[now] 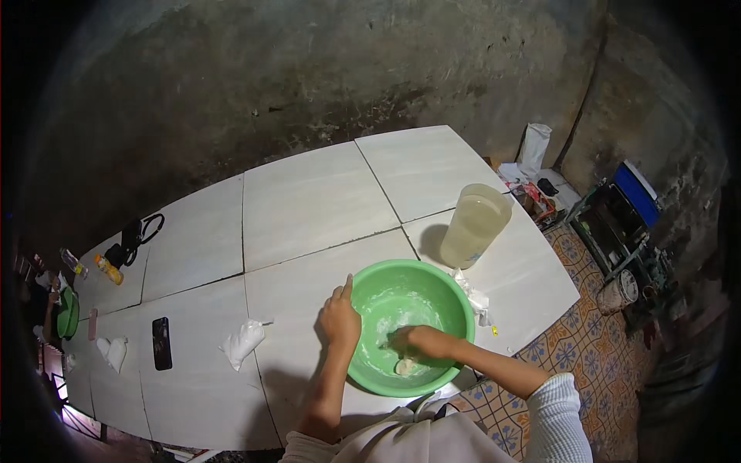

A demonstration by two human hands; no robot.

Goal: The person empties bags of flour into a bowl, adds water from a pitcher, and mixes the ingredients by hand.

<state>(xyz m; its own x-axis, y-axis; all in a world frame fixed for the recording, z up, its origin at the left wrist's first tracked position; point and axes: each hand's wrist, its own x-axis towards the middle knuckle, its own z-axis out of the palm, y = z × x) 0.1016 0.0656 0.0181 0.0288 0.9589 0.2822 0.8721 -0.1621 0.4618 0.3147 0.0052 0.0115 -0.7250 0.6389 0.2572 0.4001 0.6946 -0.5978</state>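
A green plastic basin (pixel 450 297) sits near the table's front edge, its inner wall smeared with white powder. My left hand (pixel 340 317) is at the basin's left side, gripping the rim, with some fingers along the outside. Down inside the basin, my right hand (pixel 423 342) is curled over a small pale lump of dough (pixel 405 366). Its fingertips are partly hidden and slightly blurred. Just beyond the basin stands a tall translucent pitcher (pixel 476 225) of cloudy liquid. A crumpled white plastic bag (pixel 473 295) lies against the basin's right rim.
On the white tiled table (pixel 309 201) lie a tied bag of white powder (pixel 245 343), a black phone (pixel 161 343), another white bag (pixel 113 353) and an orange bottle (pixel 109 269). Another person's arm and a green basin (pixel 69 312) show at the far left. A stove-like appliance (pixel 617 216) stands right.
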